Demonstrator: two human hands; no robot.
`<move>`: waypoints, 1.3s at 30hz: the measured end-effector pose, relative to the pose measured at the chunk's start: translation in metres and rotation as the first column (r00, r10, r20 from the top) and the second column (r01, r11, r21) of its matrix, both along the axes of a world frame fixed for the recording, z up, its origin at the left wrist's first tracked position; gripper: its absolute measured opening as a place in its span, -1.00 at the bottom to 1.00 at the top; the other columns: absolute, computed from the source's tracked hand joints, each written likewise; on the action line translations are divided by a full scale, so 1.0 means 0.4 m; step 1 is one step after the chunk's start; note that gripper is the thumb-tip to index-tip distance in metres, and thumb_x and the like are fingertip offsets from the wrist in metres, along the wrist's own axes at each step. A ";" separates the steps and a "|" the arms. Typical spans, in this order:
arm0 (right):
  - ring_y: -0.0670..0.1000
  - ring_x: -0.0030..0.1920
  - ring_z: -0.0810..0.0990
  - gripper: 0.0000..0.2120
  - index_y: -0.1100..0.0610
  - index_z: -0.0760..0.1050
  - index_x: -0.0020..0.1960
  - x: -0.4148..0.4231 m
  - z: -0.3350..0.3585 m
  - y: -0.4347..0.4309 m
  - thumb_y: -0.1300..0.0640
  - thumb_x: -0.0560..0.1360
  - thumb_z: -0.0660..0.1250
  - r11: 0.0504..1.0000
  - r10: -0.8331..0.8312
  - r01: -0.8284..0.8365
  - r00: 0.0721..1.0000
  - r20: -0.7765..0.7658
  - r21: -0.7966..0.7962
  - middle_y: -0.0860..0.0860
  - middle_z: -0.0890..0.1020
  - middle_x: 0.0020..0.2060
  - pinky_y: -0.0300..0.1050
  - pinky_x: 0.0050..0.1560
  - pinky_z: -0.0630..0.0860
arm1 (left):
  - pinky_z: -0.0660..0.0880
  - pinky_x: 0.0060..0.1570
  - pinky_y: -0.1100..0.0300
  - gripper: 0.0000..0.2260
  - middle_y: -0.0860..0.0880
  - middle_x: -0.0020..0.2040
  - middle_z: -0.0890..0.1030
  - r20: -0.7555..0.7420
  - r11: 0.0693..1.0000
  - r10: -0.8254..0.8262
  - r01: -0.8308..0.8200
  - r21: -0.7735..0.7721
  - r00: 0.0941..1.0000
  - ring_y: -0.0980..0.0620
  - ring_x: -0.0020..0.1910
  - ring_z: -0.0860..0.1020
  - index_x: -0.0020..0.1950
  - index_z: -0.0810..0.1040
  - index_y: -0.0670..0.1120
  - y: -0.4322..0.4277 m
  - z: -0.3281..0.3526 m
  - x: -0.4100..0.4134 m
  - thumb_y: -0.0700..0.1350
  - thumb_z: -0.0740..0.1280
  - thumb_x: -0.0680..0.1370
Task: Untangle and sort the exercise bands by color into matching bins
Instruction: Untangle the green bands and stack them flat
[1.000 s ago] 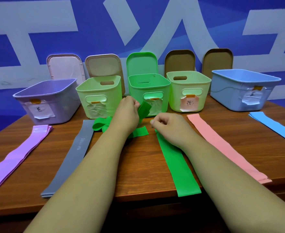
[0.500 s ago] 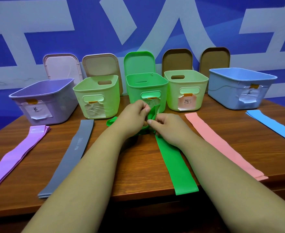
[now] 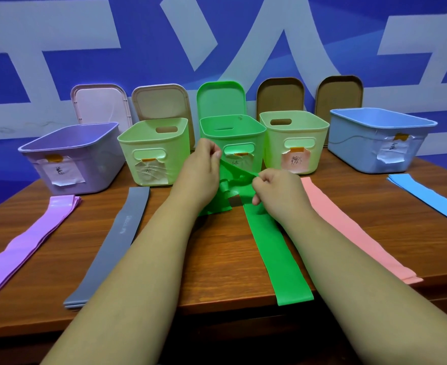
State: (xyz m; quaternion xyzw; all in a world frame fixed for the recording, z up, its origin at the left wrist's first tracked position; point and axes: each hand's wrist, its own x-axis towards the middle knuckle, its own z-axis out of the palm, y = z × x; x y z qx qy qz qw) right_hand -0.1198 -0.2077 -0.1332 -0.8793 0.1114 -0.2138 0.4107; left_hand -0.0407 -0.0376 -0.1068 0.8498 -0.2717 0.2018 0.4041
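A green band (image 3: 277, 254) runs from a knotted tangle in front of the green bin (image 3: 254, 135) to the table's near edge. My left hand (image 3: 201, 172) pinches a raised strip of that tangle just before the bin. My right hand (image 3: 277, 193) grips the knot on its right side. Flat on the table lie a purple band (image 3: 30, 238), a grey band (image 3: 112, 243), a pink band (image 3: 348, 225) and a blue band (image 3: 427, 196).
Open bins stand in a row at the back: a purple bin (image 3: 69, 164), two pale green bins (image 3: 151, 151) (image 3: 296, 138) and a blue bin (image 3: 375, 138). Lids lean on the blue wall behind them. The wooden table (image 3: 217, 248) ends close to me.
My left hand has lifted a strip of the green band up toward the green bin. My right hand has drawn apart from it to the right, stretching the tangle between them.
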 end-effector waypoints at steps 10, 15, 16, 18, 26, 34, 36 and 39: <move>-0.03 -0.49 0.57 -0.76 0.12 0.55 0.06 0.009 0.009 -0.018 0.17 0.69 0.09 0.946 -0.191 0.159 0.977 0.091 0.283 -0.02 0.72 -0.34 -0.05 -0.32 0.58 | 0.48 -0.15 0.01 -0.49 -0.02 -0.07 0.62 0.053 0.861 0.198 -0.199 0.468 0.979 -0.12 -0.05 0.57 0.07 0.54 0.04 0.062 -0.010 0.035 0.44 0.11 0.62; 0.01 -0.45 0.63 -0.71 0.11 0.47 0.35 0.016 0.005 -0.019 0.16 0.72 0.07 0.924 -0.155 0.110 0.983 0.098 0.365 -0.03 0.74 -0.30 0.21 -0.21 0.70 | 0.40 -0.08 -0.01 -0.63 -0.21 0.12 0.64 -0.007 0.757 0.566 -0.517 0.400 0.824 -0.28 0.16 0.60 0.15 0.59 -0.11 0.101 0.002 0.058 0.19 0.30 0.69; 0.01 -0.44 0.64 -0.71 0.11 0.47 0.35 0.016 0.005 -0.019 0.16 0.72 0.07 0.925 -0.156 0.110 0.983 0.101 0.363 -0.03 0.74 -0.29 0.24 -0.20 0.71 | 0.40 -0.06 -0.05 -0.68 -0.23 0.17 0.63 -0.039 0.740 0.628 -0.582 0.338 0.777 -0.30 0.21 0.58 0.20 0.57 -0.13 0.111 0.002 0.061 0.12 0.32 0.69; 0.01 -0.44 0.63 -0.71 0.11 0.47 0.37 0.016 0.005 -0.019 0.16 0.73 0.08 0.927 -0.155 0.107 0.982 0.107 0.361 -0.03 0.75 -0.28 0.22 -0.21 0.70 | 0.45 0.04 -0.13 -0.71 -0.25 0.24 0.58 0.027 0.689 0.693 -0.672 0.271 0.721 -0.33 0.28 0.51 0.27 0.52 -0.17 0.116 -0.005 0.060 0.01 0.39 0.66; 0.02 -0.43 0.58 -0.81 0.02 0.46 0.26 -0.003 0.018 0.001 0.12 0.74 0.11 0.949 -0.007 -0.046 0.986 0.168 0.311 0.02 0.75 -0.20 -0.03 -0.32 0.52 | 0.42 0.38 0.15 -0.57 -0.01 0.38 0.55 -0.081 0.973 -0.131 0.144 0.181 0.988 0.05 0.34 0.52 0.49 0.47 -0.04 -0.035 -0.019 -0.016 -0.13 0.38 0.62; -0.01 -0.38 0.59 -0.78 0.01 0.51 0.28 -0.001 0.011 -0.010 0.11 0.73 0.14 0.954 -0.049 -0.004 0.984 0.171 0.299 0.06 0.72 -0.17 -0.26 -0.49 0.47 | 0.59 0.05 0.06 -0.89 0.13 -0.08 0.68 -0.105 0.991 -0.132 0.134 0.016 0.986 0.05 -0.04 0.63 -0.02 0.61 0.11 -0.051 -0.046 0.009 0.00 0.51 0.55; -0.01 -0.37 0.59 -0.79 0.01 0.52 0.27 0.001 0.010 -0.011 0.11 0.73 0.14 0.955 -0.062 0.009 0.984 0.169 0.296 0.05 0.72 -0.17 -0.27 -0.50 0.47 | 0.59 0.03 0.06 -0.91 0.14 -0.09 0.67 -0.108 0.990 -0.135 0.129 -0.056 0.985 0.07 -0.06 0.62 -0.06 0.59 0.10 -0.045 -0.046 0.014 -0.01 0.49 0.56; 0.00 -0.36 0.61 -0.79 0.01 0.52 0.24 0.005 0.006 -0.014 0.11 0.72 0.14 0.963 -0.081 0.041 0.986 0.144 0.265 0.02 0.73 -0.18 -0.24 -0.49 0.48 | 0.46 -0.12 0.10 -0.92 0.15 -0.19 0.58 -0.099 0.972 -0.181 0.162 -0.168 0.979 0.09 -0.21 0.48 -0.05 0.53 0.07 -0.041 -0.037 0.008 0.00 0.41 0.59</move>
